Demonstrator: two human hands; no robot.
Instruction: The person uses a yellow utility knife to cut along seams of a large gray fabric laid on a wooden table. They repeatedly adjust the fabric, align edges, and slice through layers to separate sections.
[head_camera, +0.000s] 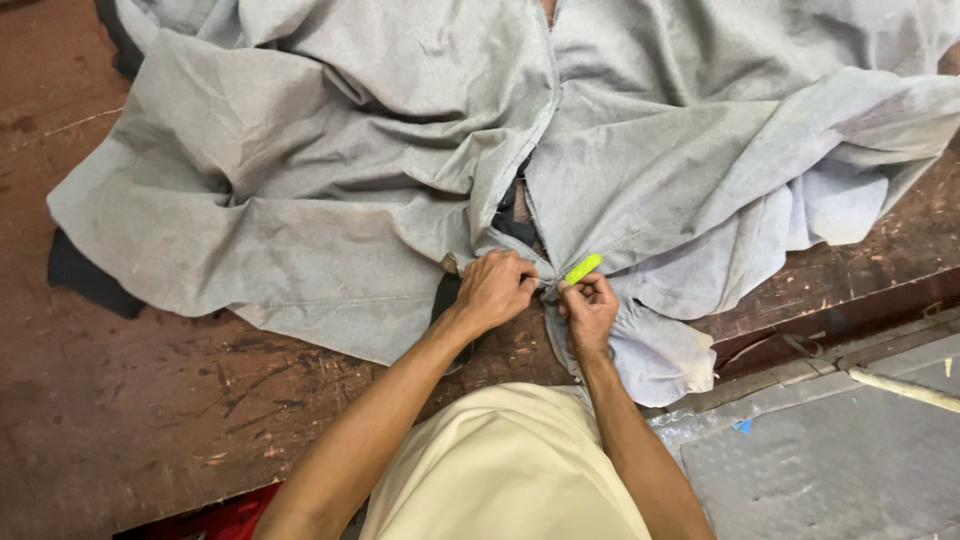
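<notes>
A large crumpled grey garment (330, 170) lies spread over a worn brown wooden table (120, 400). My left hand (493, 288) pinches the grey fabric at the bottom of the garment's front opening. Touching the same spot from the right, my right hand (590, 310) holds a small bright yellow-green tool (583, 268), its tip pointing up and to the right. Both hands meet at the fabric near the table's front edge. Dark cloth (515, 225) shows through the opening just above my hands.
A dark cloth patch (85, 280) sticks out under the garment's left side. At the lower right, past the table's edge, lie a grey metal floor plate (820, 460) and a pale stick (905, 388). Something red (225, 518) shows below the table's front edge.
</notes>
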